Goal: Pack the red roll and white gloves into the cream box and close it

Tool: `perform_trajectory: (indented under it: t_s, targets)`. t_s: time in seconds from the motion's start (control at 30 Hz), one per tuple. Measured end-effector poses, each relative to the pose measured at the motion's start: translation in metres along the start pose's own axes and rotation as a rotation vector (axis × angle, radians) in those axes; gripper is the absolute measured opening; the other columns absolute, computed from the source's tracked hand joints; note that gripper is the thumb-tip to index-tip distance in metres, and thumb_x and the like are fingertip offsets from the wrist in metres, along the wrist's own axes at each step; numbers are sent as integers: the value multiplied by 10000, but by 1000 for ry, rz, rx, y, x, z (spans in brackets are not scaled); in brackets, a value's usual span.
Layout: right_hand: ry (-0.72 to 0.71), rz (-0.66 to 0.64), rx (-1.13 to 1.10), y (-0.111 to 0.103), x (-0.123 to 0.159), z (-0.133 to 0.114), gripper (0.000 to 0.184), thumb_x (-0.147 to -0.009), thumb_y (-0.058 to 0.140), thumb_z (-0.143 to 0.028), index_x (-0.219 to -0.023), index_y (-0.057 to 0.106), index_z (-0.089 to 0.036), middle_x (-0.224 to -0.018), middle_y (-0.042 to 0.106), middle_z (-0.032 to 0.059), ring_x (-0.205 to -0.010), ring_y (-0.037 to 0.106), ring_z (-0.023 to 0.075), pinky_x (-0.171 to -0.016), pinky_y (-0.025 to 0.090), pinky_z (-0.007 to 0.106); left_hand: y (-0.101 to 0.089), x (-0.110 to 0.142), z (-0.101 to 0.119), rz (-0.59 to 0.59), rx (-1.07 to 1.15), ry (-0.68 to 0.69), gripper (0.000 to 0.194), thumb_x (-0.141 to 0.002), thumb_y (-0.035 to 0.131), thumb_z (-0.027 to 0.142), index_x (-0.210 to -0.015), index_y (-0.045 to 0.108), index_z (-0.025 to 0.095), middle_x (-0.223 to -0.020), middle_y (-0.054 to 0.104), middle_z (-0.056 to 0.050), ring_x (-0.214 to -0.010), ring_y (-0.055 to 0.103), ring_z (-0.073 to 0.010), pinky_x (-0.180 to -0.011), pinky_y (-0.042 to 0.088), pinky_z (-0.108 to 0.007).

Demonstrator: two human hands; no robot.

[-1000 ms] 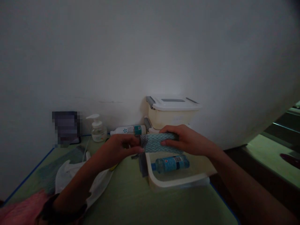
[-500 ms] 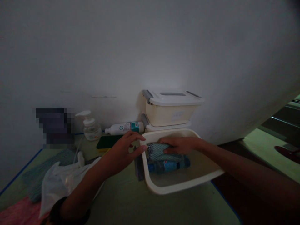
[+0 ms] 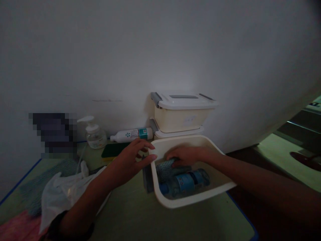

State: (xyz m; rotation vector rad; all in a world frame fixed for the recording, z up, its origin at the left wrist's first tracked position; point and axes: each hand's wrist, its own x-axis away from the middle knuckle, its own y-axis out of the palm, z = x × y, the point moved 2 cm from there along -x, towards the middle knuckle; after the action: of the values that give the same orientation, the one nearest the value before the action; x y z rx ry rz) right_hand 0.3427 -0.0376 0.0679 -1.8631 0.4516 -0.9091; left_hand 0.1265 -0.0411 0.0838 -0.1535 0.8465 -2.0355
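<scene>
A cream plastic storage box (image 3: 180,203) stands with its top uncovered on the table. My left hand (image 3: 136,159) is at its left rim, the thumb and curved fingertips gripping the edge. Inside the box, my right hand (image 3: 184,155) has its fingers closed on a blue-grey patterned cloth (image 3: 164,170) near the back wall. Some of the cloth is hidden by that hand. In front of the cloth lies a clear bottle (image 3: 185,182) with a blue label and blue cap, on its side.
Lidded storage boxes (image 3: 179,118) are stacked against the wall. To the left are a white bottle (image 3: 131,134) lying down, a green-and-yellow sponge (image 3: 110,152), a pump bottle (image 3: 95,137), a white plastic bag (image 3: 60,194), a blue-grey cloth (image 3: 30,190) and a pink cloth (image 3: 21,227).
My right hand has moved deeper into the box, bunching the cloth. The clear bottle has shifted toward the front and right. My left hand stays at the rim.
</scene>
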Motion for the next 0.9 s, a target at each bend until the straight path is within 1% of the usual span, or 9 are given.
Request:
perform_trajectory:
  t_s: [0.1,0.23,0.37,0.5,0.57,0.67,0.8,0.83,0.9]
  targets:
    - [3,16,40,-1,1,0,286,-857,559,-254,-1123,628,-175,-1108,675,73,-990,617,190,-833,436,277,0,0,0,-3,-1,3,246,-827,555,401,-961,585,197,-1076,565,-63,-908,596,-191,-794,520,-370]
    - [68,38,106,-2,0,-4,358,-871,548,-350,-1160,622,-153,-1130,677,102,-988,635,214,-818,458,291,0,0,1,-12,10,-2,252,-829,552,403,-963,583,191,-1073,563,-69,-917,596,-194,-802,522,-373]
    - [185,82,219,-1,2,-16,323,-867,554,-326,-1072,667,-104,-1047,703,154,-934,662,262,-799,474,341,-1,0,2,-16,21,-11,262,-834,549,416,-971,584,195,-1085,558,-68,-902,603,-191,-789,532,-369]
    - [324,173,346,-3,7,-37,302,-795,657,-289,-972,690,-46,-985,692,241,-945,650,355,-788,476,427,0,-1,0,-19,25,-9,284,-831,549,416,-987,585,182,-1081,550,-74,-892,601,-189,-786,532,-367]
    - [352,187,378,-4,10,-45,288,-780,679,-262,-958,687,-36,-959,691,250,-930,653,361,-767,484,428,1,-1,-1,-20,31,-6,282,-829,547,413,-985,585,182,-1081,548,-74,-887,601,-188,-783,533,-367]
    - [311,153,376,-4,11,-47,319,-783,685,-263,-1030,664,-62,-1007,691,211,-933,661,320,-760,497,386,2,-2,-4,-10,39,9,271,-827,545,406,-980,582,185,-1074,545,-71,-879,600,-184,-772,533,-360]
    - [221,83,339,0,9,-39,488,-680,780,-331,-1097,644,-118,-1134,666,159,-1035,626,284,-842,484,334,2,-2,-5,-8,41,16,274,-826,551,411,-977,581,185,-1060,540,-68,-879,595,-180,-764,528,-348]
    - [204,72,331,1,9,-37,494,-667,790,-328,-1091,647,-120,-1131,667,158,-1037,623,284,-847,481,334,2,-2,-5,-7,39,13,275,-823,555,413,-973,583,184,-1058,540,-67,-878,594,-180,-764,527,-348]
    - [168,58,312,2,9,-35,436,-685,775,-317,-1058,660,-123,-1080,681,156,-992,636,285,-818,487,347,2,-2,-4,-10,36,9,276,-821,557,411,-972,587,182,-1063,539,-68,-879,593,-181,-769,523,-350]
